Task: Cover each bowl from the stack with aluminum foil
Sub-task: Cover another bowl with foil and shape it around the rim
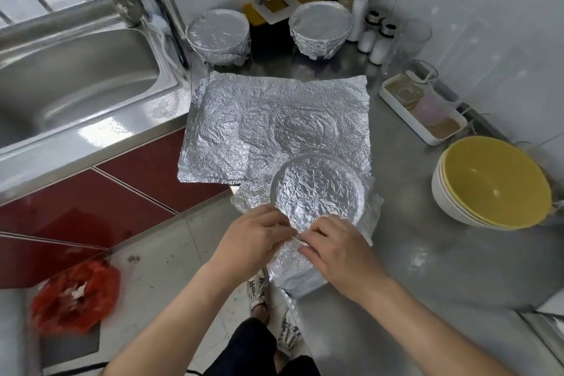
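A bowl draped in crinkled aluminum foil (317, 189) sits at the near edge of the steel counter. My left hand (256, 236) and my right hand (335, 249) press and pinch the foil against the bowl's near rim. A stack of bowls (491, 183), yellow inside and white outside, stands at the right. Two foil-wrapped bowls rest at the back, one on the left (218, 35) and one on the right (320, 29). Loose foil sheets (274, 119) lie flat in the middle of the counter.
A steel sink (70, 82) with a tap is at the left. Shakers (378, 40), a steel canister, a white rack and a white tray (421, 113) with a cup line the back and right wall. A red bag (76, 293) lies on the floor.
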Demonstrator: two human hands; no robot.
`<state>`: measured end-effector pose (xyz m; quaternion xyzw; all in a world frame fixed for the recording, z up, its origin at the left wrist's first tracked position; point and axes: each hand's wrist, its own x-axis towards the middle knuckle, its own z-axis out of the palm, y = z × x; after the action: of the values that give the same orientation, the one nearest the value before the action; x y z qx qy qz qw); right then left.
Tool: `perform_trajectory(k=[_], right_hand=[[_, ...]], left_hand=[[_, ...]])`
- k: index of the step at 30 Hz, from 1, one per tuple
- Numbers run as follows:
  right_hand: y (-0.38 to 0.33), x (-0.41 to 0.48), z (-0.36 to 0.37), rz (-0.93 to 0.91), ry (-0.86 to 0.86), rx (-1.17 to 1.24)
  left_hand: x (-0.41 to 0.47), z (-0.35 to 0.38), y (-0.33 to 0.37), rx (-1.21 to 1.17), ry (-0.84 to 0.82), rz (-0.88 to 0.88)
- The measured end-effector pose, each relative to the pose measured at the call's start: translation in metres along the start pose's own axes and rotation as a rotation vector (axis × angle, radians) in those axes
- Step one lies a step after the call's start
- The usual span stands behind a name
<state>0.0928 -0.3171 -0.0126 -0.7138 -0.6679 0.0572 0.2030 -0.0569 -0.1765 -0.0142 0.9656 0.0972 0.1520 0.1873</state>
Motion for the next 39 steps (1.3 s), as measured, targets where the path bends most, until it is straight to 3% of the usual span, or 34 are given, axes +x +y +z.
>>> perform_trajectory(k=[10, 19, 27, 39], right_hand=[[-0.015, 0.007, 0.019, 0.050, 0.079, -0.120], [-0.013, 0.007, 0.004, 0.223, 0.122, 0.210], [0.000, -0.007, 0.000, -0.010, 0.041, -0.079], [-0.023, 0.006, 0.020, 0.077, 0.154, -0.107]], left_hand=[[-0.005, 0.007, -0.006, -0.027, 0.071, -0.030], [-0.009, -0.005, -0.007, -0.002, 0.037, -0.041], [-0.005, 0.005, -0.005, 0.026, 0.052, 0.009], [-0.010, 0.003, -0.003, 0.004, 0.083, -0.047]])
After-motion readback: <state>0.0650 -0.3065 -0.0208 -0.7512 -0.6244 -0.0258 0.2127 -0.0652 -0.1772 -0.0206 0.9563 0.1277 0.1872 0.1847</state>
